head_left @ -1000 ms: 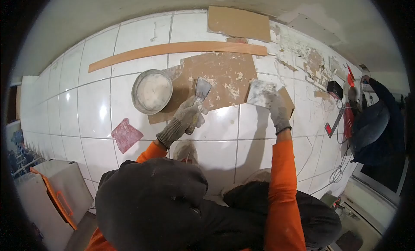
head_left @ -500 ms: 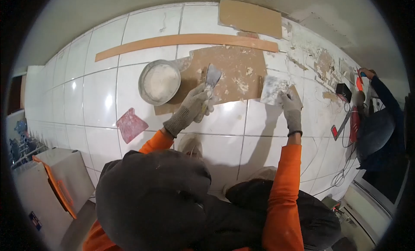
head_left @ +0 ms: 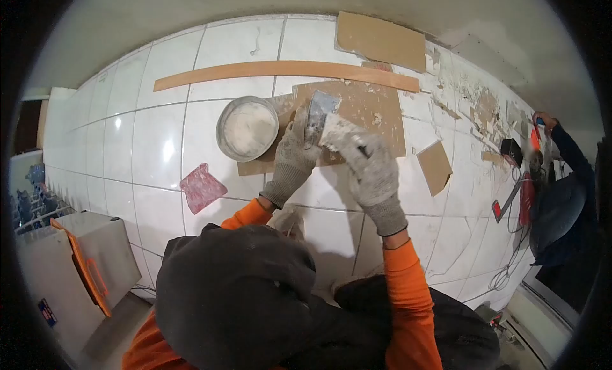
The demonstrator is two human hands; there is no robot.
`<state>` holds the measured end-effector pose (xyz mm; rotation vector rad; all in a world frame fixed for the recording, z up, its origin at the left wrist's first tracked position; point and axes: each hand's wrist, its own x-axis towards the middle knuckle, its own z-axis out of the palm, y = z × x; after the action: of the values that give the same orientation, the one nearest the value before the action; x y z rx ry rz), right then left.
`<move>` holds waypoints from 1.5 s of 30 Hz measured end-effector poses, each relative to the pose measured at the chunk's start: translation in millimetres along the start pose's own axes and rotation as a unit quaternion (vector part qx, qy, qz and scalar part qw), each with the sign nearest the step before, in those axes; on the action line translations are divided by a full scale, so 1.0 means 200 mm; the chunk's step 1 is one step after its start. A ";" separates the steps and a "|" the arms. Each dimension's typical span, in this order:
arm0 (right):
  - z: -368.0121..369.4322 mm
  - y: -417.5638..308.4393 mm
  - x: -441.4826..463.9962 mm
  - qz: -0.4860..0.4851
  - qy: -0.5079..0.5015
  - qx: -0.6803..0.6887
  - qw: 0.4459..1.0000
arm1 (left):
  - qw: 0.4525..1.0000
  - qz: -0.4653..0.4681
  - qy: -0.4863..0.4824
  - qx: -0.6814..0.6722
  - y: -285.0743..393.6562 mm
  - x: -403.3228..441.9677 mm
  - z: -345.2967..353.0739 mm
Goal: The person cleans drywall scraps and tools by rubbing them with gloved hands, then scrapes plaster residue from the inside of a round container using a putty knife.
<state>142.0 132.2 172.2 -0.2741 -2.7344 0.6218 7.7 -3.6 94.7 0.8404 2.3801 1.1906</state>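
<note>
My left hand [head_left: 294,150], in a grey knit glove, is closed round a putty knife [head_left: 324,104], its wide grey blade tipped up. Close beside it, my gloved right hand [head_left: 373,169] grips a flat putty-smeared scraper [head_left: 333,133], mostly hidden by the fingers. The two tools meet or nearly meet; I cannot tell if they touch. Below both hands lies a brown board [head_left: 373,108] spotted with putty. To the left, a round metal pan [head_left: 220,129] holds pale putty [head_left: 250,129] and rests partly over the board's edge.
A long wooden strip [head_left: 287,68] and a cardboard piece [head_left: 380,42] lie farther back on white tiles. Pink sandpaper-like sheet [head_left: 203,188] lies left, a small brown piece [head_left: 435,168] right. Another person [head_left: 564,191] is at far right near cables. A grey box [head_left: 102,255] stands left.
My right hand has swung left with the scraper, from beside the small brown piece to the putty knife. The left hand has shifted slightly, knife still in it. The whole view has shifted a little.
</note>
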 end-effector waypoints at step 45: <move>0.09 1.02 -0.52 0.433 0.104 0.232 0.865 | 0.994 -0.017 -0.102 -0.015 -0.02 -0.04 -0.05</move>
<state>256.2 280.2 38.2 -1.3752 -2.0473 1.3399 6.5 -16.2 97.2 0.8640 2.1986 1.0682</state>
